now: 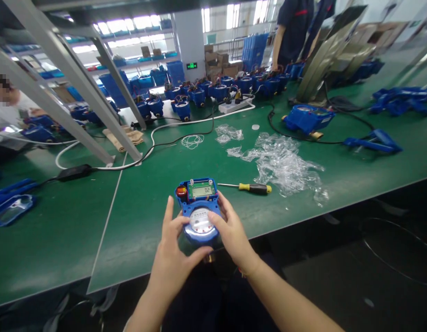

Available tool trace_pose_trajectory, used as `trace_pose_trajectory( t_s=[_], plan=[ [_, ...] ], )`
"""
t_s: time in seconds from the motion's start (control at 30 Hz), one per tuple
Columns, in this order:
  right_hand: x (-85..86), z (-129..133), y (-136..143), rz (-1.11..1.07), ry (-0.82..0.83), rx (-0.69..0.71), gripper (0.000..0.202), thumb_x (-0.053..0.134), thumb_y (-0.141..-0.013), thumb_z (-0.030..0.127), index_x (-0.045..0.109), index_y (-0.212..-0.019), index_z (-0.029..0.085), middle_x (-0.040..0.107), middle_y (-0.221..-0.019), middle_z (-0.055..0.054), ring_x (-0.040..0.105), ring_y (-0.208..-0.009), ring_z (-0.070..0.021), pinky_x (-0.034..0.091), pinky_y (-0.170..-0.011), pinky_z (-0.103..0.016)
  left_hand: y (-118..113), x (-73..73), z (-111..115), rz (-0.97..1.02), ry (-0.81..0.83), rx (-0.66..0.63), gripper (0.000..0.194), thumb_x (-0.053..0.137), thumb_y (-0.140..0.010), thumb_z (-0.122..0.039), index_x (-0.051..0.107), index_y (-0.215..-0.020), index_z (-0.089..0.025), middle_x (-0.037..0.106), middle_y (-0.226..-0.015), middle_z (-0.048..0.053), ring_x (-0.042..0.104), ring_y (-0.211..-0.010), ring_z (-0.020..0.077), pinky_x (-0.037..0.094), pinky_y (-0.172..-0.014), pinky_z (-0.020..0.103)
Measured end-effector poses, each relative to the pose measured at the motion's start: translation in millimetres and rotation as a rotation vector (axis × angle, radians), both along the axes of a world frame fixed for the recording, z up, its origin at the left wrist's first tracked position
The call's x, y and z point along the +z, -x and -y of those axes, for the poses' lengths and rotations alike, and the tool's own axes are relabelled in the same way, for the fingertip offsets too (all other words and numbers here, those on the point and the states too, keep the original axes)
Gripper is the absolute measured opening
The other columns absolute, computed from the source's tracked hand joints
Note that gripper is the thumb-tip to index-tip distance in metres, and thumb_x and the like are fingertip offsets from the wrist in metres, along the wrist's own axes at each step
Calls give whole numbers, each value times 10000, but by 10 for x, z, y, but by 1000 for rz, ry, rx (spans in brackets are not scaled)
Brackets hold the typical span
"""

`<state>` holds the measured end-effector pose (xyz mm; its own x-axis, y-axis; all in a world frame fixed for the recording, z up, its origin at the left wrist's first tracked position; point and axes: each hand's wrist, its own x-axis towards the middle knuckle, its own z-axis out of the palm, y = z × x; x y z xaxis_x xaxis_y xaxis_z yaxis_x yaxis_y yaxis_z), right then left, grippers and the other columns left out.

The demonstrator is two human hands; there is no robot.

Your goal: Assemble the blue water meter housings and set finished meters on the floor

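A blue water meter [202, 233] is held between my two hands at the front edge of the green table. Its upper compartment is uncovered, with a lit-looking LCD [203, 190] on a green circuit board and a dark red round part [181, 192] beside it. My left hand [175, 244] grips the left side, thumb along the lower rim and one finger pointing up. On the right side, my right hand [232, 228] wraps the housing with its thumb on the clear round dial. A screwdriver [254, 188] with a yellow and black handle lies just beyond the meter.
Crumpled clear plastic bags [282, 161] lie to the right. Behind them sit another blue meter [308, 118], a power strip [236, 105] and rows of meters. Metal posts [85, 92] and cables cross the left. Blue frames [14, 210] lie far left. Other people stand across the table.
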<state>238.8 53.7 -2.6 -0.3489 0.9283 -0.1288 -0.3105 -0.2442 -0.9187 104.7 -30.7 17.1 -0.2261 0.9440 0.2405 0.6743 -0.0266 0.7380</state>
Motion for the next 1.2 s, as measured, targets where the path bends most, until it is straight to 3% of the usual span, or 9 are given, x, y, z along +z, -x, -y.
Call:
trace_pose_trajectory(
  t_s=[0.1,0.17,0.23,0.43,0.53,0.63,0.77,0.97,1.2],
  plan=[
    [10,64,70,-34,66,-93,777,718,-816,423,378,-1492,244,443,-1543,-116,488,-1372,-289,431,-1126,-447,-173,-137,1,165,3,161,972,845,-689,-409,289,-1482,-331,-47,-1677,132,262,-1486,392,472,-1081,541],
    [-3,84,76,-32,82,-119,792,734,-807,420,368,-1493,264,422,-1553,-118,501,-1358,-288,428,-1125,-449,-235,-197,-24,194,10,182,1064,838,-690,-432,200,-1536,-342,-30,-1679,123,147,-1516,387,361,-1154,578],
    [-24,82,72,-25,85,-99,817,745,-799,424,355,-1499,265,443,-1530,-132,531,-1324,-293,431,-1115,-466,-219,-227,-54,219,12,168,1017,823,-708,-442,225,-1526,-353,24,-1681,112,165,-1517,370,319,-1179,572],
    [-32,69,136,90,-24,-59,924,798,-745,419,326,-1521,250,558,-1398,-134,618,-1181,-285,456,-1077,-462,134,-226,-89,365,78,79,1031,892,-599,-458,341,-1455,-297,317,-1576,169,454,-1381,378,373,-1140,580],
    [-11,9,195,-29,125,-90,1127,823,-700,475,172,-1583,214,554,-1413,-145,616,-1199,-276,455,-1087,-432,180,-203,-84,432,91,100,998,889,-597,-457,371,-1431,-281,402,-1509,158,494,-1342,367,367,-1140,587],
    [23,-121,221,-144,279,-134,1186,807,-699,515,110,-1598,177,455,-1522,-162,550,-1306,-276,421,-1127,-416,67,-185,-91,447,58,174,996,905,-562,-448,393,-1400,-280,407,-1493,140,475,-1355,357,351,-1156,574],
    [56,-227,221,-112,241,-86,1154,882,-611,404,274,-1560,155,468,-1522,-157,432,-1417,-294,327,-1195,-426,-86,-161,-135,381,-16,252,921,916,-532,-409,440,-1306,-257,443,-1434,131,510,-1318,343,417,-1122,521],
    [57,-141,188,-242,255,-111,1229,872,-628,346,124,-1586,166,626,-1368,-138,595,-1259,-296,423,-1127,-450,-69,-115,-139,352,15,176,799,852,-611,-353,462,-1301,-255,508,-1391,118,561,-1264,318,462,-1085,501],
    [87,-259,228,-210,303,-27,1206,857,-662,384,114,-1596,204,753,-1076,-60,705,-1046,-259,524,-988,-410,-162,-224,-102,346,-82,295,877,909,-581,-428,446,-1312,-285,332,-1568,124,384,-1428,355,359,-1163,540]
  ],
)
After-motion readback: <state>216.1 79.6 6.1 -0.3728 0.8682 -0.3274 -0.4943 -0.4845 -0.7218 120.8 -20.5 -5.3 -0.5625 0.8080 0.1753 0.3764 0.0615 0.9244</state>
